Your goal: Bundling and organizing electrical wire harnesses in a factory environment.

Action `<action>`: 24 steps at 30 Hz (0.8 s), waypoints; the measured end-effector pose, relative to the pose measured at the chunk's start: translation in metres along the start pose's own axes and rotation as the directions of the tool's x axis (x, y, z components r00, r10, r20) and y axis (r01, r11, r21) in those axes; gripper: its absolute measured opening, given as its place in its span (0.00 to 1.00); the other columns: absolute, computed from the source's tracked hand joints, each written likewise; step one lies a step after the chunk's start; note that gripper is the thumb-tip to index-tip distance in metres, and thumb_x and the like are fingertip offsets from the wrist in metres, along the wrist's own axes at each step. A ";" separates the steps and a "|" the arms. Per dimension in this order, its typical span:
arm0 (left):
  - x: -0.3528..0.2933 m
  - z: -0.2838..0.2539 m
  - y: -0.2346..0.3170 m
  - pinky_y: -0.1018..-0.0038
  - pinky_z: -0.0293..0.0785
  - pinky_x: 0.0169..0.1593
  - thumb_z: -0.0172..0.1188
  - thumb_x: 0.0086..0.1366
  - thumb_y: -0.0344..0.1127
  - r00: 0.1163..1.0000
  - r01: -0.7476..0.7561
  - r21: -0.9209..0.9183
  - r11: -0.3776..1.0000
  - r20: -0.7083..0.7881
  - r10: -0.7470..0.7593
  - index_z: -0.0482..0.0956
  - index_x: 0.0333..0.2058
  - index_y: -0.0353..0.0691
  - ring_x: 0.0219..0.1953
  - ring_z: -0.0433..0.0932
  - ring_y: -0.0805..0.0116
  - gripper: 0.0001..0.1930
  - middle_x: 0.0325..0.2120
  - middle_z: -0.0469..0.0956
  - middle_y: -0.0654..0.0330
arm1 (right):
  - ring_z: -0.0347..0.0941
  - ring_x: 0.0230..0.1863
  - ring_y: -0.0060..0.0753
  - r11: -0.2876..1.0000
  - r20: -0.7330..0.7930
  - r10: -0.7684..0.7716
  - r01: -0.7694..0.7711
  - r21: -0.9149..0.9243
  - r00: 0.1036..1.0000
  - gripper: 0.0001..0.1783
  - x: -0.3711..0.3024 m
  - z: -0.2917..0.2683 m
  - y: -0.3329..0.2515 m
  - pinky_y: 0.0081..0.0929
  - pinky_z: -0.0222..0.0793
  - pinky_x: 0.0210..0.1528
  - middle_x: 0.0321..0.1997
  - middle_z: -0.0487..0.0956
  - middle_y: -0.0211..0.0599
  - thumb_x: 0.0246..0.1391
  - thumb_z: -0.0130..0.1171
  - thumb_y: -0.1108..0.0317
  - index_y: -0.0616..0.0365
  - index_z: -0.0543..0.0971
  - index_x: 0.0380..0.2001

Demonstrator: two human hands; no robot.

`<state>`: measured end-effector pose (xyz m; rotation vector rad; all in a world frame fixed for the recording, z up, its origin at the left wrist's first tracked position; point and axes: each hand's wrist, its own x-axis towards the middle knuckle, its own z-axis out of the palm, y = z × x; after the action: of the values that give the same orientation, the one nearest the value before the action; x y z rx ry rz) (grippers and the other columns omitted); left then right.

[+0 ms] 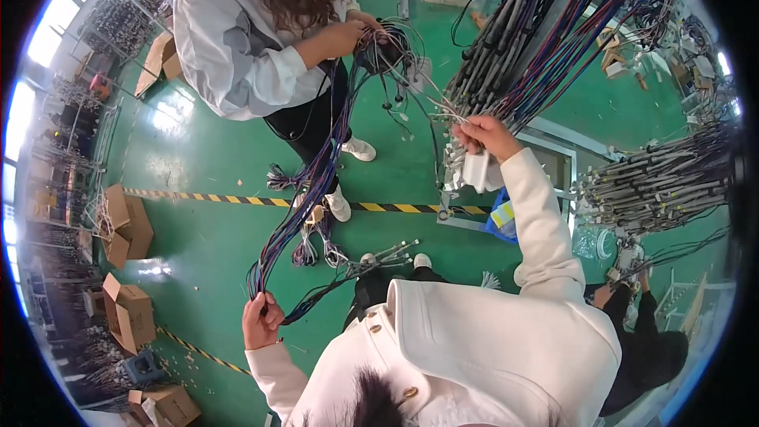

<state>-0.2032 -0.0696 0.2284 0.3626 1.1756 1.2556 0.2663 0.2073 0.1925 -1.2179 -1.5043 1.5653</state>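
1. The bundle (273,253) of dark blue, red and black wires is stretched through the air above the floor (202,249), between the left hand (263,320) and a co-worker's hands (357,34).
2. The bundle is gripped near its lower bend by the left hand, whose fingers are closed around it; from there a loose tail with white connectors is trailed toward the wearer's shoes (422,260).
3. The right hand (486,136) is held at the pale wires (451,113) of a hanging cable mass (506,63). Its fingers are curled; whether the wires are gripped cannot be told. White connectors (476,171) are seen just below.
4. Near the right forearm, a yellow-and-white packet (504,214) is held in a blue bin (498,231), beside a metal frame (557,134).
5. Along the left, open cardboard boxes (130,315) are stood on the floor; something white is seen in the lowest, while the contents of the others cannot be made out.
6. The floor is crossed by striped tape (221,198). Open room is left between the boxes and the bundle; beneath the bundle it is narrowed by wire coils (307,253), and on the right by the frame's edge and more hanging cables (656,186).
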 end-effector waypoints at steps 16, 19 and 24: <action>-0.027 -0.030 -0.014 0.82 0.51 0.16 0.46 0.64 0.39 0.996 -0.071 0.090 0.993 -0.050 0.076 0.72 0.30 0.35 0.09 0.54 0.80 0.12 0.09 0.63 0.67 | 0.57 0.13 0.13 0.995 0.062 0.099 -0.098 -0.014 0.993 0.13 0.005 -0.006 0.006 0.14 0.54 0.16 0.20 0.68 0.24 0.56 0.45 0.64 0.62 0.74 0.35; -0.028 -0.033 -0.015 0.81 0.51 0.16 0.45 0.64 0.40 0.994 -0.078 0.105 0.991 -0.072 0.086 0.71 0.30 0.35 0.09 0.53 0.80 0.14 0.09 0.64 0.67 | 0.46 0.13 0.12 0.958 0.054 0.274 -0.277 0.070 0.960 0.15 0.002 0.010 0.001 0.14 0.44 0.12 0.16 0.57 0.20 0.57 0.44 0.60 0.56 0.72 0.41; -0.026 -0.027 -0.011 0.81 0.49 0.15 0.43 0.65 0.42 0.999 -0.043 0.037 0.998 -0.018 0.044 0.71 0.29 0.33 0.08 0.52 0.80 0.17 0.06 0.60 0.68 | 0.46 0.12 0.12 0.954 0.026 0.299 -0.299 -0.017 0.954 0.18 0.006 0.026 0.011 0.14 0.44 0.11 0.15 0.56 0.20 0.57 0.43 0.54 0.56 0.72 0.42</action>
<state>-0.2155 -0.1059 0.2211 0.4064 1.2139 1.2790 0.2420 0.2016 0.1788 -1.4923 -1.3979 1.7745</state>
